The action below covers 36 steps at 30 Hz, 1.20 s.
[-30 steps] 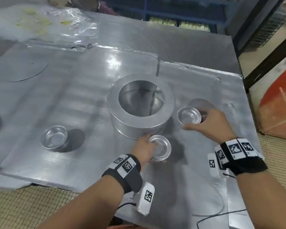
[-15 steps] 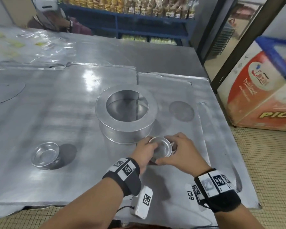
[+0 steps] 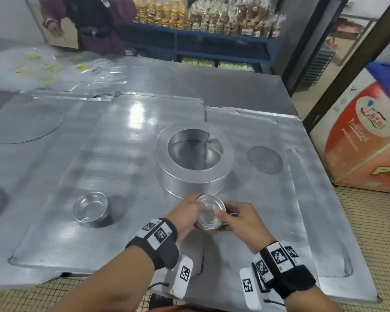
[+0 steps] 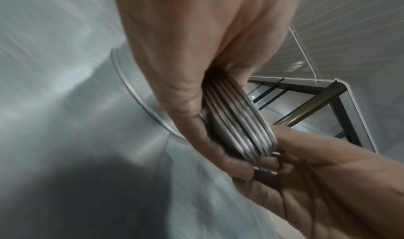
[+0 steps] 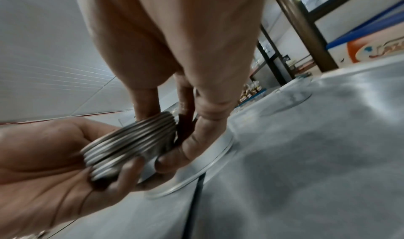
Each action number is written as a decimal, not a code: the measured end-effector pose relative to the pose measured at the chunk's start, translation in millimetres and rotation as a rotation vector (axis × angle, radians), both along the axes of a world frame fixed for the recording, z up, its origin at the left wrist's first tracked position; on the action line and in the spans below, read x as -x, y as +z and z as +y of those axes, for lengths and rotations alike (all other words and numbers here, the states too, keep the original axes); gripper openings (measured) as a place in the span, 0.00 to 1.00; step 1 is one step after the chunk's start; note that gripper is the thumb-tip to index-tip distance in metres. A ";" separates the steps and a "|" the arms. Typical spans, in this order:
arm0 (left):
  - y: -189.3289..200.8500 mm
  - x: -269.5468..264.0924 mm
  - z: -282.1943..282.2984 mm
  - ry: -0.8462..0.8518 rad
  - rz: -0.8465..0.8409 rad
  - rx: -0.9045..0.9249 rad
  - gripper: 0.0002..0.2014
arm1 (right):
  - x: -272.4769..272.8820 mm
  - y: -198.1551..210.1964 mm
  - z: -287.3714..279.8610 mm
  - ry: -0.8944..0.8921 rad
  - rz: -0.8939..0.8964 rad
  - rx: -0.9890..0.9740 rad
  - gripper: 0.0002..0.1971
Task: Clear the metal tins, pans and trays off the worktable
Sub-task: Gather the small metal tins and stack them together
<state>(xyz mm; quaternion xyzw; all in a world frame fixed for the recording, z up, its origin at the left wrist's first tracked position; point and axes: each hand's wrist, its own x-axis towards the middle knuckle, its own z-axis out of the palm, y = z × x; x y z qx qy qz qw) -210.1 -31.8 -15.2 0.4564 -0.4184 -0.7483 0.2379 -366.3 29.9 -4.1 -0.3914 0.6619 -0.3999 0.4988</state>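
Observation:
A stack of several small round metal tins (image 3: 209, 211) is held between both hands just in front of the big round pan. My left hand (image 3: 187, 216) grips the stack (image 4: 238, 125) from the left, fingers curled under it. My right hand (image 3: 236, 218) pinches the stack (image 5: 131, 139) from the right, thumb on top. The large round metal pan (image 3: 195, 174) with a wide flat rim stands on the worktable (image 3: 77, 244) behind the hands. Another stack of small tins (image 3: 91, 209) sits at the left on the table.
Flat metal sheets (image 3: 324, 221) cover the table. A person (image 3: 88, 25) stands at the far side by shelves of packed goods (image 3: 212, 16). A red and white chest freezer (image 3: 365, 136) stands right of the table. Plastic bags (image 3: 54, 68) lie at the back left.
The right hand brought its small tin over to the left hand's tins. Both hands now hold one joined stack, lifted slightly toward me.

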 end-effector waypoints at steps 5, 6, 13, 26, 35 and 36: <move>4.8 -44.4 -10.1 -0.102 -0.176 0.093 0.16 | -40.7 -13.4 -19.5 0.005 0.026 -0.060 0.09; 4.9 -55.0 -13.7 -0.127 -0.220 0.117 0.16 | -48.8 -16.3 -23.5 0.016 0.020 -0.074 0.11; 10.3 -128.4 -39.5 0.073 -0.332 0.269 0.09 | -107.5 -24.7 -47.6 0.048 -0.047 -0.142 0.09; 0.7 -254.0 -57.2 0.172 -1.027 0.257 0.22 | -174.2 -40.4 -77.8 0.068 -0.063 -0.197 0.07; -4.2 -265.8 -53.2 0.275 -0.796 0.095 0.06 | -183.8 -36.3 -76.2 0.059 -0.073 -0.206 0.08; -4.4 -267.4 -52.3 0.307 -0.767 0.074 0.05 | -184.0 -36.1 -76.1 0.053 -0.063 -0.202 0.08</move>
